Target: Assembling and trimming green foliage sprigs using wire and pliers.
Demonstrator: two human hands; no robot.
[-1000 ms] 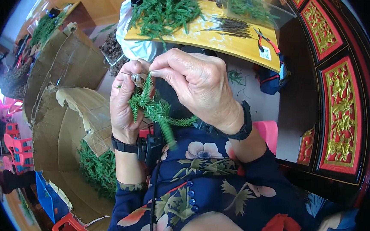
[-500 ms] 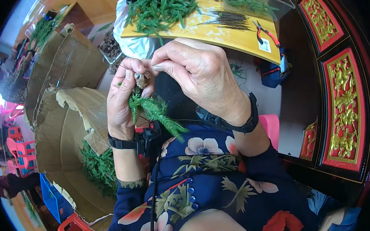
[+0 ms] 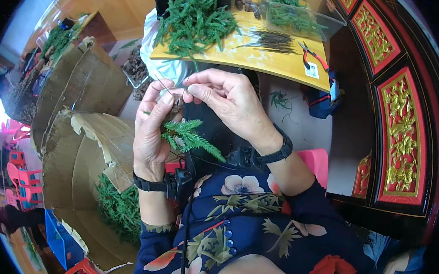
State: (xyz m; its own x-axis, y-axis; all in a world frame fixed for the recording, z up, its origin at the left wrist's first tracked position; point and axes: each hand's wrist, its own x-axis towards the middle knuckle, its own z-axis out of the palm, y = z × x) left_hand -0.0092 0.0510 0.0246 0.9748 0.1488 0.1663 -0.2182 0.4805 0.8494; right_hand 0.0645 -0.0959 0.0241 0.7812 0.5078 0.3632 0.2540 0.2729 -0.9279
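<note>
A torn cardboard box (image 3: pixel 85 160) stands at the left, and a yellow table (image 3: pixel 217 56) lies at the far side, bearing a heap of cut greenery (image 3: pixel 196 26) and, further right, a spread of dark wires (image 3: pixel 272 41).

Between box and table, near the table's edge, the left hand (image 3: pixel 151 127) grips a small brown cone (image 3: pixel 176 105) between thumb and fingers. The right hand (image 3: pixel 232 99) meets it from the right, thumb and forefinger closed in a pinch (what lies between the tips is too small to tell). A green sprig (image 3: pixel 191 137) sticks out below the cone, toward the near right, and a thin wire (image 3: pixel 163 83) juts past the left fingertips toward the far left.

Cone and sprig are already together in one bunch; the fastening looks partway done, with that wire end loose and plenty of greenery and wires unused.

Compared with half a second ago, the cone is more hidden behind the left thumb, and the wire end points more steeply toward the far side.
</note>
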